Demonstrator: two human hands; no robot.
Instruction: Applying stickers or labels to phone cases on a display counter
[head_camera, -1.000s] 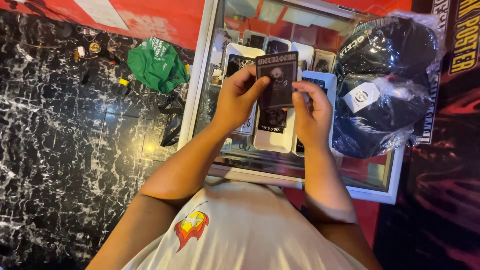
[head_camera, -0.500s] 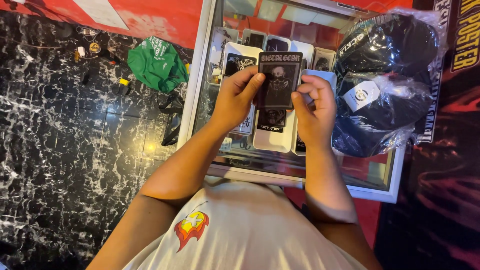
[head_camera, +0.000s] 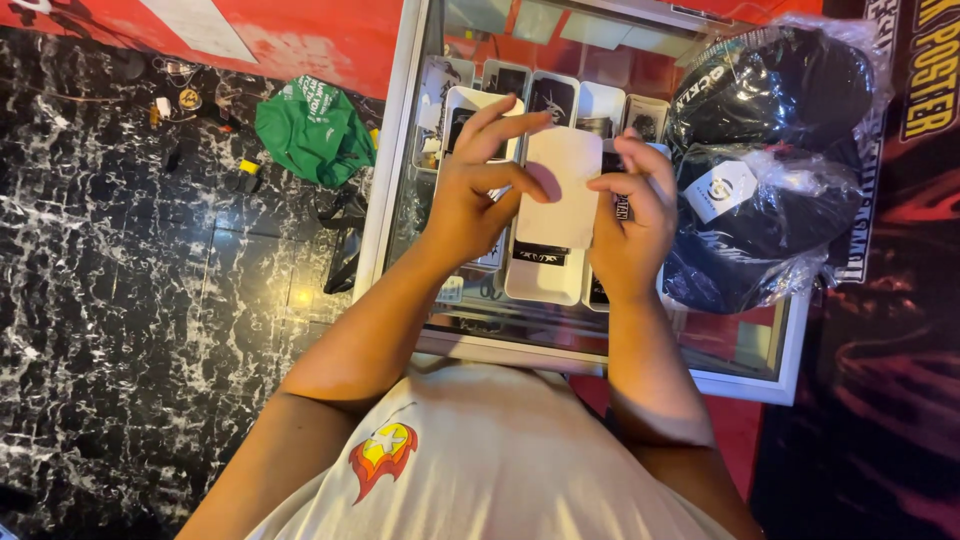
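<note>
A white card (head_camera: 560, 185) is being held above the glass counter (head_camera: 400, 150) by the left hand (head_camera: 480, 190) at 9 o'clock and the right hand (head_camera: 630, 215) at 3 o'clock. Only fingertips are gripping (edges pinched), so slipping onto the trays (head_camera: 545, 285) is being risked.

We count two hands, the left hand (head_camera: 475, 195) and right hand (head_camera: 630, 215), sharing one white card (head_camera: 560, 185) at the frame's centre. At the upper right we see two bagged black caps (head_camera: 775, 160). One green bag (head_camera: 310, 130) lies at the upper left.
</note>
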